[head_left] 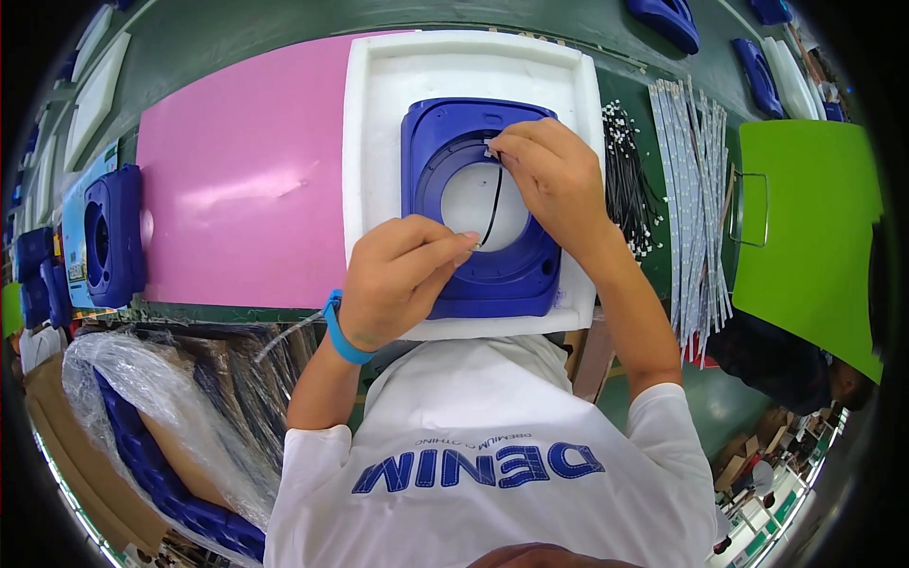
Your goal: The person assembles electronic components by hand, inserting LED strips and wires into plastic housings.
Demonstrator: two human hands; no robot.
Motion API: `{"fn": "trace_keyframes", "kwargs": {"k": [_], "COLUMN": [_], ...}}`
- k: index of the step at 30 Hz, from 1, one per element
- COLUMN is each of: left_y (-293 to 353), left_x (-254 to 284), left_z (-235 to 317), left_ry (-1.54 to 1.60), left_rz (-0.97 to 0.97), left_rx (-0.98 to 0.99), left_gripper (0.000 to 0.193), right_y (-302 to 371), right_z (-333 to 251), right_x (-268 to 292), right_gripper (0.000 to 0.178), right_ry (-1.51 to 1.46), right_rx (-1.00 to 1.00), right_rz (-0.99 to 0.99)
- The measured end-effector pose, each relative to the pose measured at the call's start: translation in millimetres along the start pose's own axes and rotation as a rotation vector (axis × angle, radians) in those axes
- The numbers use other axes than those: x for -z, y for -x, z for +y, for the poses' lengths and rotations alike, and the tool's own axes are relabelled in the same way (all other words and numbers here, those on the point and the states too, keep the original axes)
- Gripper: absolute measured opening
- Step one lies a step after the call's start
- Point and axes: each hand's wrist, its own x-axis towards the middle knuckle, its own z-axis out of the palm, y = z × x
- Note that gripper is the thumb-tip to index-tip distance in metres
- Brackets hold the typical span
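A blue plastic housing (502, 295) with a large round opening lies in a white foam tray (365, 123). A thin black cable (497, 197) spans the opening in a slight curve. The fingertips of my right hand (559, 180) pinch its upper end, by a small white connector (490, 149) at the opening's far rim. Lower down, my left hand (402, 275) is closed on the other end, over the opening's near left side. The tip between those left fingers is mostly hidden. A blue band (343, 327) circles my left wrist.
Right of the tray lie a bundle of black cables with white ends (630, 180) and a pile of long white strips (689, 208). Farther right is a green panel (805, 237). A pink sheet (241, 180) covers the left side. Another blue housing (114, 237) stands beyond it.
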Motion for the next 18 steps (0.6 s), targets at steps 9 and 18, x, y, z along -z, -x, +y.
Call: {"fn": "trace_keyframes", "kwargs": {"k": [9, 18], "left_y": [0.4, -15.0], "left_x": [0.1, -5.7], "left_z": [-3.9, 6.0], "left_ry": [-0.065, -0.127], "left_rz": [-0.102, -0.154], "left_rx": [-0.032, 0.102], "left_gripper": [0.027, 0.018], "right_y": [0.5, 6.0], "right_z": [5.1, 0.7], "right_x": [-8.8, -1.0], "right_gripper": [0.016, 0.02], "right_ry": [0.112, 0.06], "right_rx": [-0.036, 0.029], "right_rz": [0.116, 0.053]}}
